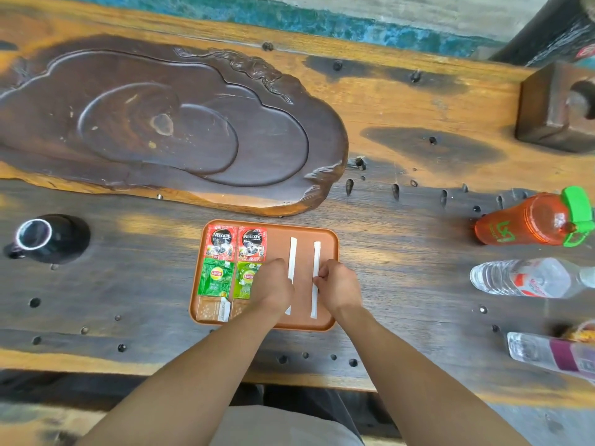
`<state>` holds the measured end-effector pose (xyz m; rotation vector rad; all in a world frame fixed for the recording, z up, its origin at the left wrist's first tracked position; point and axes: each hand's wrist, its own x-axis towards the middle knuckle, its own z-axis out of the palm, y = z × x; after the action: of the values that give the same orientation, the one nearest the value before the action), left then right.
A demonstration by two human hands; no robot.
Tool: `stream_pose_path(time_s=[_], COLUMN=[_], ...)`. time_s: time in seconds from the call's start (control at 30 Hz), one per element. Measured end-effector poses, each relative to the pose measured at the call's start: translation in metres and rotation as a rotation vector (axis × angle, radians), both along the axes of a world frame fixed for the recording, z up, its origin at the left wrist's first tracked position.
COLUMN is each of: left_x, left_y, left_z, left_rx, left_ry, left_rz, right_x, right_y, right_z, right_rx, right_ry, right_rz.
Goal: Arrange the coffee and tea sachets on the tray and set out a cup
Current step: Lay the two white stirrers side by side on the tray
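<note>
Fingers of both hands, left hand (273,282) and right hand (338,284), pinch white stick sachets (316,252) on the tray (331,239) at frame centre; sachets look arranged, while the cup (33,235) waits far left on the tabletop (402,284).

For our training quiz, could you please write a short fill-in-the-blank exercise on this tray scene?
1. The two red Nescafe sachets lie in the tray's far ____ corner.
2. Each hand touches one long ____ stick: left hand, right hand.
3. The black cup stands on the table, ____ of the tray.
4. The orange bottle has a ____ cap.

Missing words: left; white; left; green
</note>
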<state>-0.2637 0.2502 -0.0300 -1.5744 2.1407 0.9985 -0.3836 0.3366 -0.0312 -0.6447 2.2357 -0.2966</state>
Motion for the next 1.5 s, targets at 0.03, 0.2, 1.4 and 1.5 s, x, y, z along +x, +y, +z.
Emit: stream_pose_path(time_s=[0.03,0.2,1.4,1.5], left_x=[0.000,0.001,0.168,0.176], left_y=[0.000,0.001,-0.067,-0.066], left_z=[0.000,0.001,0.034,0.039], left_rx=[-0.001,-0.002,0.131,0.134], left_ry=[-0.002,-0.003,0.307,0.340], left_rz=[0.003,0.021,0.565,0.548], right_x=[0.000,0.000,0.016,0.019], right_y=[0.000,0.000,0.055,0.058], right_z=[0.001,0.004,0.021,0.028], right_rx=[0.005,-0.005,-0.110,-0.118], right_ry=[0.007,0.018,-0.045,-0.066], right_rz=[0.008,0.018,-0.254,-0.261])
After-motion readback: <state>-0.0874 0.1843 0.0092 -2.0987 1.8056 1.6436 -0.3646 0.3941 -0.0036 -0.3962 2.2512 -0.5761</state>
